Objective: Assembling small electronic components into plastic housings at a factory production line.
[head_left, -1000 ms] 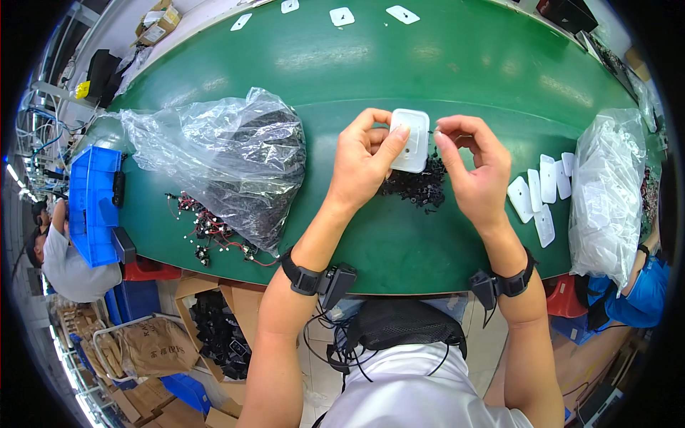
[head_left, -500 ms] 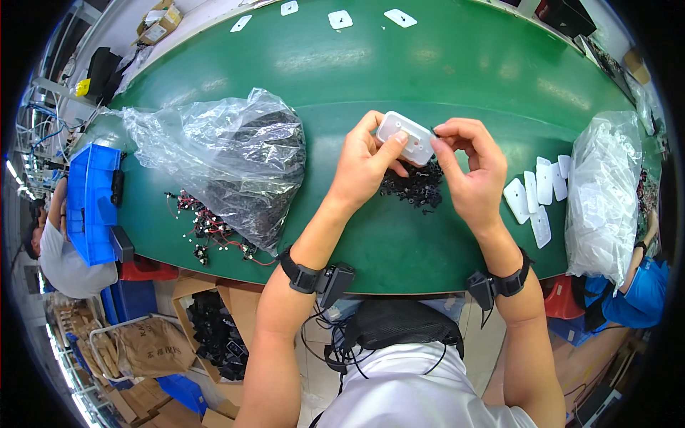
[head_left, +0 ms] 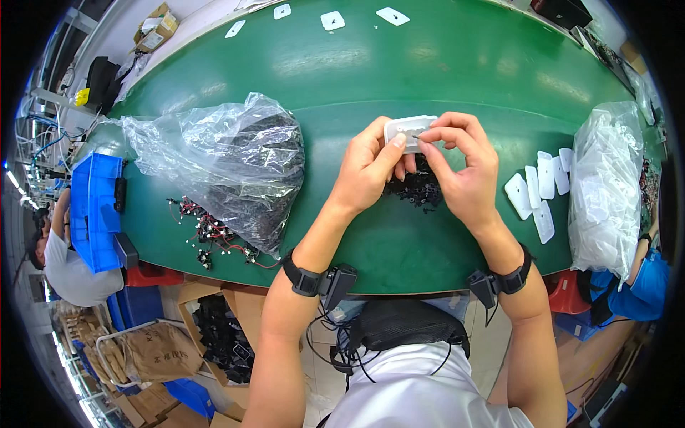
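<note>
My left hand (head_left: 371, 162) grips a white plastic cover (head_left: 404, 128), a shallow rectangular shell with rounded corners, its thumb lying on the inner face. Pinched between the thumb and fingertips of my right hand (head_left: 465, 153) is a small black part (head_left: 417, 136), held at the inside of the cover. Its exact shape is too small to make out. Below both hands a pile of small black parts (head_left: 414, 190) lies on the green table, partly hidden by my fingers. Several white covers (head_left: 545, 178) lie to the right of my right hand.
A clear bag of dark parts (head_left: 242, 164) takes up the left, beside small wired components (head_left: 207, 227). At the right stands a bag of white pieces (head_left: 605, 189). A blue bin (head_left: 95, 214) sits at the left edge. Several white plates (head_left: 332, 21) line the far side. People work at both sides.
My right hand has moved left, bringing the black part from beside the cover's edge onto its inner face. The cover has tilted in my left hand.
</note>
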The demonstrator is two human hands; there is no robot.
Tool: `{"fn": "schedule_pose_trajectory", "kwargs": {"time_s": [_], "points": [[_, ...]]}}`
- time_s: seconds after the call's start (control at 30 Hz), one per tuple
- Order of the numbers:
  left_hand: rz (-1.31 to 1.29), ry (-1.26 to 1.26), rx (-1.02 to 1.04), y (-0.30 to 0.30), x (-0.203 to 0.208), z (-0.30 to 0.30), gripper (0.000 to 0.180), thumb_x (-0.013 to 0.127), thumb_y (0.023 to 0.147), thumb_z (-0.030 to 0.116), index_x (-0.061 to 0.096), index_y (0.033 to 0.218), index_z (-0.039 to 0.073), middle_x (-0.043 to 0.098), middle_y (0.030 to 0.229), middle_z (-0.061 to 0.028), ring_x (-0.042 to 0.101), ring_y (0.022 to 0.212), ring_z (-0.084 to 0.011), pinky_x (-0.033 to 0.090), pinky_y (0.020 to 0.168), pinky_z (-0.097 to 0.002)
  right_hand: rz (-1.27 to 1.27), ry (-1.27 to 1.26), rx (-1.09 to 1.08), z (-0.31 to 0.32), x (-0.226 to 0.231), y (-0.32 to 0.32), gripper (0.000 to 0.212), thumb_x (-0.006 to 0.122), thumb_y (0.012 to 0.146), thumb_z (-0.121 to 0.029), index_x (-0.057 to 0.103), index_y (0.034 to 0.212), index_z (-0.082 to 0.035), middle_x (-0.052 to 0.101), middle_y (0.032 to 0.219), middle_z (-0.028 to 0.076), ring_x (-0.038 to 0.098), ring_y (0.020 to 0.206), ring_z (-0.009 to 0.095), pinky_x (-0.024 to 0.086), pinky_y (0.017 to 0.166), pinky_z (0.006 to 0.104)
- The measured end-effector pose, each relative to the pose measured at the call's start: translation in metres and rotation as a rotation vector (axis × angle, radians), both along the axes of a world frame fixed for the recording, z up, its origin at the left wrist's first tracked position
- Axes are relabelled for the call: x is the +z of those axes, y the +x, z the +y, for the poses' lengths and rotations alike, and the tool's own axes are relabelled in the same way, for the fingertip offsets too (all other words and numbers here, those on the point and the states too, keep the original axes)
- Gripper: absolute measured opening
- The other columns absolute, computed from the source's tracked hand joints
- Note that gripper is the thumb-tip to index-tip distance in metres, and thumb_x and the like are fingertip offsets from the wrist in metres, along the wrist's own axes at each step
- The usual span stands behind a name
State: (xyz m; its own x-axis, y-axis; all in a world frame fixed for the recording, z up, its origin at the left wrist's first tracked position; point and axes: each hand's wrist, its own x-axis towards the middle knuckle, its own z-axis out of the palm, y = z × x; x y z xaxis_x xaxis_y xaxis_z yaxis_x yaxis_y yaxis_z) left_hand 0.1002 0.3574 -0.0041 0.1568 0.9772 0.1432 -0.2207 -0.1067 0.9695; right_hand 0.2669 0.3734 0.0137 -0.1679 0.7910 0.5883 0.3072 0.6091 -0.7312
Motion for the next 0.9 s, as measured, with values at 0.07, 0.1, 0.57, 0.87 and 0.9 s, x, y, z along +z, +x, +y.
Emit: {"fn": "schedule_pose_trajectory", "kwargs": {"time_s": [0.07,0.1,0.57,0.87,0.9], "points": [[0.021,0.019,-0.004,0.0013,0.0021,0.0006,0.020,0.050,0.097,0.020,0.056,0.100,0.001,0.061,0.073,-0.0053,0.053,0.059,-0.0068,0.042,0.053,-0.0206,0.004,-0.019,-0.006,0.0015,0.0002,0.0024,0.012,0.071,0.076,0.000,0.068,0.088,-0.003,0.061,0.098,0.007,0.061,0.086,0.019,0.050,0.069,0.0302],[0.044,0.037,-0.002,0.0012,0.0026,0.0004,0.020,0.050,0.098,0.020,0.055,0.099,0.001,0.062,0.074,-0.0072,0.054,0.059,-0.0080,0.042,0.053,-0.0206,-0.003,-0.028,-0.005,0.0024,0.0008,0.0028,0.012,0.071,0.077,-0.001,0.068,0.088,-0.003,0.061,0.098,0.007,0.061,0.085,0.019,0.049,0.068,0.0301],[0.107,0.050,-0.028,0.0024,0.0049,-0.0053,0.020,0.051,0.097,0.021,0.055,0.099,0.001,0.061,0.073,-0.0056,0.052,0.060,-0.0073,0.041,0.054,-0.0203,0.249,-0.319,0.089,0.0024,-0.0009,0.0044,0.023,0.073,0.079,-0.006,0.060,0.097,0.000,0.057,0.109,0.008,0.060,0.091,0.015,0.050,0.075,0.0277],[0.152,0.086,0.007,0.0020,0.0015,-0.0044,0.016,0.052,0.096,0.016,0.056,0.096,0.000,0.061,0.070,-0.0047,0.056,0.060,-0.0079,0.044,0.054,-0.0220,0.410,-0.660,0.341,0.0053,-0.0021,0.0076,0.027,0.067,0.087,-0.010,0.058,0.109,0.002,0.063,0.098,0.007,0.061,0.089,0.010,0.050,0.079,0.0240],[0.164,0.110,0.038,0.0029,0.0002,-0.0036,0.015,0.054,0.094,0.014,0.057,0.093,0.000,0.062,0.068,-0.0046,0.059,0.060,-0.0085,0.046,0.053,-0.0232,0.388,-0.643,0.328,0.0042,-0.0009,0.0081,0.026,0.067,0.087,-0.009,0.058,0.108,0.002,0.063,0.097,0.006,0.061,0.087,0.009,0.050,0.077,0.0233]]}}
